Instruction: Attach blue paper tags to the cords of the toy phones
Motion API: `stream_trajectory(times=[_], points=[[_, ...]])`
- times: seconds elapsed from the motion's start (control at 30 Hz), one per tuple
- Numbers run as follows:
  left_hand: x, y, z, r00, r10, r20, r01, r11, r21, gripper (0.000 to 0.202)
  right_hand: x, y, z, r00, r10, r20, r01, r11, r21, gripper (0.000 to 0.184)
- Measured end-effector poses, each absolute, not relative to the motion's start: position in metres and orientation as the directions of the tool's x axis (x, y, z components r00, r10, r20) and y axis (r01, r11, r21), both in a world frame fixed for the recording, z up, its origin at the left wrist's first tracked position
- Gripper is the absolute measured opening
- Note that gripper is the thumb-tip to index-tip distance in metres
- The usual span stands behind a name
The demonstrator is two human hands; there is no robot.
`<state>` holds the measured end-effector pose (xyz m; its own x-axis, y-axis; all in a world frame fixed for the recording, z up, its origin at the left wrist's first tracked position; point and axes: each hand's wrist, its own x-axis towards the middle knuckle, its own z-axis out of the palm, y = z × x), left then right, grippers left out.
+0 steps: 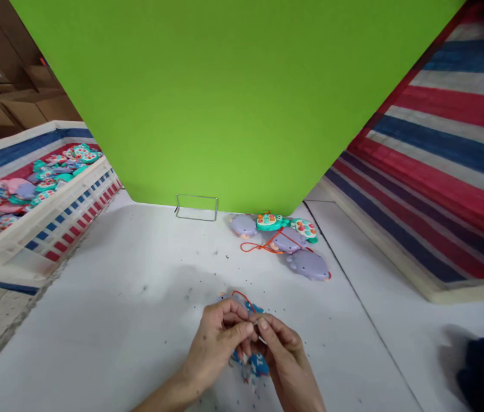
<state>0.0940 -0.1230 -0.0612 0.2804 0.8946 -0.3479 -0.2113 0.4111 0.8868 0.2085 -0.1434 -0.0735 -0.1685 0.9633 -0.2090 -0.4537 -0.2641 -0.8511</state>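
My left hand (223, 337) and my right hand (282, 346) meet low in the middle of the view, thumbs and fingertips pinched close together. A thin red cord (243, 296) arcs up just beyond them and runs down into the pinch. The small part right at the fingertips is too fine to make out. Below and behind the hands lies a blue piece with white lettering (260, 364), largely covered by the fingers. A bit of a pale purple toy shows past my left hand.
Purple whale-like toys (309, 265) and green spotted turtle toys (270, 221) lie beyond, some with red cords. A wire frame (197, 207) rests against the green panel (242, 103). At left stands a basket (76, 214) of toys; at right, a striped lined bin (431, 189). Dark crumbs dot the white table (117, 303).
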Motion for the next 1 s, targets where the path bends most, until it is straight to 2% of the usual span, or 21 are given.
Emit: stream_trajectory(times=[0.23,0.37,0.5,0.63,0.77,0.9,1.0], points=[[0.092,-0.124,-0.069,0.291,0.900,-0.323,-0.212,0.390,0.896,0.015,0.214,-0.145,-0.092,-0.158,0.972,-0.171,-0.268,-0.209,-0.940,0.023],[0.090,-0.123,-0.065,0.301,0.888,-0.347,-0.180,0.410,0.894,0.015,0.217,-0.145,-0.099,-0.165,0.950,-0.264,-0.279,-0.302,-0.911,0.023],[0.084,-0.123,-0.061,0.348,0.874,-0.340,-0.125,0.402,0.907,0.013,0.218,-0.143,-0.084,-0.231,0.896,-0.378,-0.280,-0.434,-0.856,0.029],[0.077,-0.125,-0.061,0.405,0.865,-0.297,-0.069,0.352,0.933,0.012,0.221,-0.139,-0.069,-0.366,0.863,-0.350,-0.300,-0.465,-0.833,0.026],[0.075,-0.125,-0.062,0.486,0.833,-0.266,-0.044,0.327,0.944,0.007,0.227,-0.134,-0.068,-0.425,0.835,-0.351,-0.280,-0.490,-0.825,0.025],[0.075,-0.128,-0.070,0.502,0.807,-0.311,-0.021,0.370,0.929,0.010,0.228,-0.132,-0.073,-0.492,0.779,-0.390,-0.143,-0.513,-0.846,0.025],[0.070,-0.134,-0.073,0.472,0.800,-0.371,-0.077,0.456,0.887,0.012,0.221,-0.135,-0.074,-0.437,0.836,-0.332,0.070,-0.337,-0.939,0.035]])
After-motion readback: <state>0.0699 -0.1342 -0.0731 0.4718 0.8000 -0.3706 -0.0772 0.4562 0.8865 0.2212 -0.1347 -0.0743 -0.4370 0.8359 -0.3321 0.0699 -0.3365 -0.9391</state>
